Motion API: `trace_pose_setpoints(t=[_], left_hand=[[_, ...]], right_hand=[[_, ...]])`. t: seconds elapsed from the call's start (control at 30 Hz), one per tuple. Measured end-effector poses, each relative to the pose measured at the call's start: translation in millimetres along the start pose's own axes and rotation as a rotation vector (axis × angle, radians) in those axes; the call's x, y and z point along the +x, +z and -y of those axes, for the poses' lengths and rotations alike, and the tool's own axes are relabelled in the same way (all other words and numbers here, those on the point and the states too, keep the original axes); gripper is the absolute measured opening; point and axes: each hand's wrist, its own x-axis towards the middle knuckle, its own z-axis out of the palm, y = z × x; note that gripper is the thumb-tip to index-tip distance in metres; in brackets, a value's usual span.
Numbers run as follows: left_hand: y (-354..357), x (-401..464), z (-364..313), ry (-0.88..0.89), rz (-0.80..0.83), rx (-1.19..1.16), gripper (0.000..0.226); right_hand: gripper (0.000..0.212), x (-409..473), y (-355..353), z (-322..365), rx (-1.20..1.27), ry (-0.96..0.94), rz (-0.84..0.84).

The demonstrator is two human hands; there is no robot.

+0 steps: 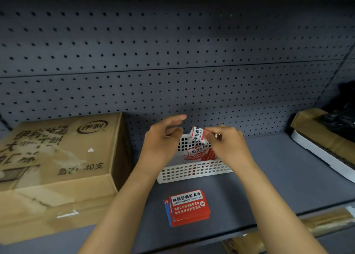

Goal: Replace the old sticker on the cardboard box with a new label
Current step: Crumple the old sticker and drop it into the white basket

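A worn cardboard box [57, 163] with printed characters lies on the left of the grey shelf; small white scraps of sticker cling to its top and front. My right hand [224, 144] pinches a crumpled red-and-white old sticker [197, 134] above a white perforated basket [192, 172]. My left hand [161, 140] hovers just left of the sticker, fingers curled and apart, holding nothing. More crumpled red stickers [199, 154] lie in the basket. A stack of flat new red labels [187, 207] rests on the shelf in front of the basket.
A grey pegboard wall [172, 61] backs the shelf. At the right lie a flat white tray under brown cardboard [322, 150] and a black bag [343, 111]. Brown packaging [326, 223] shows below the shelf's front edge.
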Motion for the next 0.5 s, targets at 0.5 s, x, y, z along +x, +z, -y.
trace_pose_setpoints(t=[0.5], left_hand=[[3.8, -21.4, 23.5, 0.013, -0.122, 0.053, 0.035]], right_hand=[[0.024, -25.3, 10.9, -0.5, 0.162, -0.098, -0.134]])
